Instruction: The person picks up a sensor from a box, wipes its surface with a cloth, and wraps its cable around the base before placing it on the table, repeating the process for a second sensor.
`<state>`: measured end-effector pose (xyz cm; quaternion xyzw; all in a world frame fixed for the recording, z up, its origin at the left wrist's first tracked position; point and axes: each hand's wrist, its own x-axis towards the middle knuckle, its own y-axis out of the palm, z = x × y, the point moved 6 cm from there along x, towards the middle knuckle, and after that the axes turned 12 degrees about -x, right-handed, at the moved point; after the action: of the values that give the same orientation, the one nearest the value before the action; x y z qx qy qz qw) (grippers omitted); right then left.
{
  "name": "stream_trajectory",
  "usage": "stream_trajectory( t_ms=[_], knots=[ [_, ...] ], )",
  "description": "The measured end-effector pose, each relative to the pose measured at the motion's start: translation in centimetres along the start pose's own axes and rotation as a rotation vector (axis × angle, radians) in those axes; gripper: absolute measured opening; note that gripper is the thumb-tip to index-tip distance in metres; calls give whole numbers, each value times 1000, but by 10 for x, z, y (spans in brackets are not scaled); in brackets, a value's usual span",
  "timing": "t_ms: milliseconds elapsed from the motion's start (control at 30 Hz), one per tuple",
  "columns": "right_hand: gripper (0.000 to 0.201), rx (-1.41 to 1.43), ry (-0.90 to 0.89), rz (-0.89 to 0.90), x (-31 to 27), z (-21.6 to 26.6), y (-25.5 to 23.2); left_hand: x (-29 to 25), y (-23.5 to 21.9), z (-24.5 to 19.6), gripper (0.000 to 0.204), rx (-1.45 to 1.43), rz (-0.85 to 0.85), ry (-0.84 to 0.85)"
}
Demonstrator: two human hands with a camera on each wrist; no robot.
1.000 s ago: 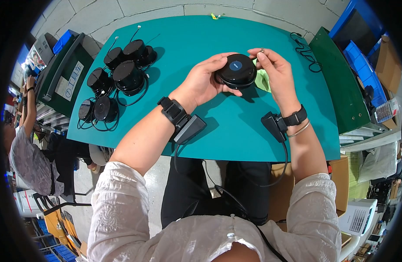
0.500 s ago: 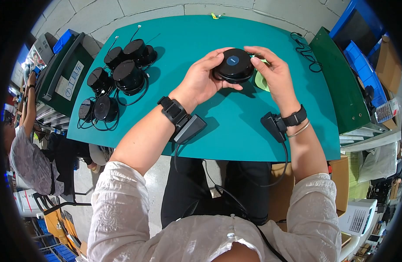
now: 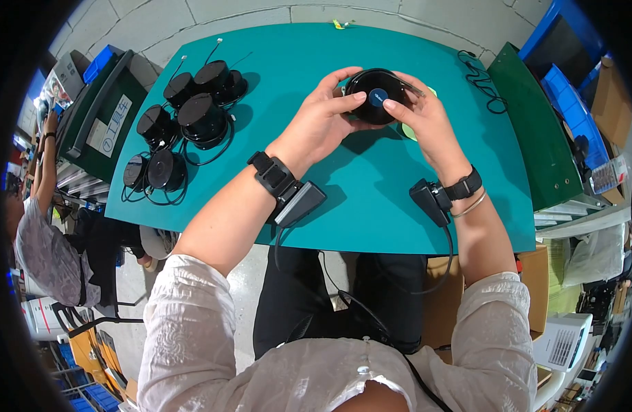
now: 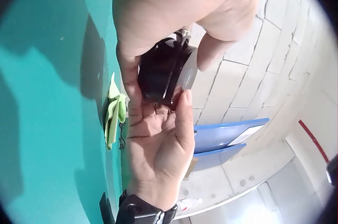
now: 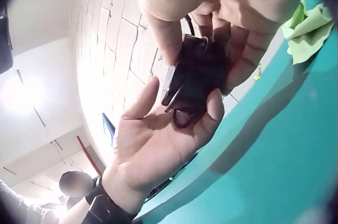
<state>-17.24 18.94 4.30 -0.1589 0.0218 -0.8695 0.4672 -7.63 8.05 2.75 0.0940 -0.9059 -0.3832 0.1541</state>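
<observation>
A glossy black round device (image 3: 375,79) with a small round blue label is held up over the table between both hands, its labelled top turned toward the head camera. My left hand (image 3: 321,122) grips its left side, thumb on the top near the label. On the other side my right hand (image 3: 431,125) holds it, thumb tip beside the label and fingers around the rim. A short dark cable (image 5: 188,23) shows by the right fingers in the right wrist view. In the left wrist view the device (image 4: 163,71) appears edge-on between both hands.
Several similar black round devices (image 3: 202,120) with cables stand on the left of the green table (image 3: 316,220). A light green cloth (image 5: 309,34) lies behind the right hand. A black cable (image 3: 482,79) lies at the back right, near a green cabinet (image 3: 536,137).
The device has tilted so its top faces the head camera more. My right hand has moved from pinching beside it to gripping its rim, and both thumbs have come onto its top.
</observation>
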Motion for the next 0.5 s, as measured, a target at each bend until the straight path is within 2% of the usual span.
stream_trajectory(
  t_ms=[100,200,267,300,367,500],
  knots=[
    [55,36,-17,-43,2,-3,0,2,-9,3,49,-11,-39,-19],
    [62,33,37,9,2,-13,1,1,-12,7,48,142,-38,-73],
    [69,-20,65,117,2,-18,3,0,-14,2,42,288,-54,-108],
    [69,-20,65,118,2,-19,-1,-1,-13,-1,42,287,-55,-107],
    [73,3,81,217,0,-17,-2,-3,-15,-8,37,252,-164,-106],
    [71,159,66,149,0,-4,-11,-4,-22,-14,39,246,-243,-6]
  ],
)
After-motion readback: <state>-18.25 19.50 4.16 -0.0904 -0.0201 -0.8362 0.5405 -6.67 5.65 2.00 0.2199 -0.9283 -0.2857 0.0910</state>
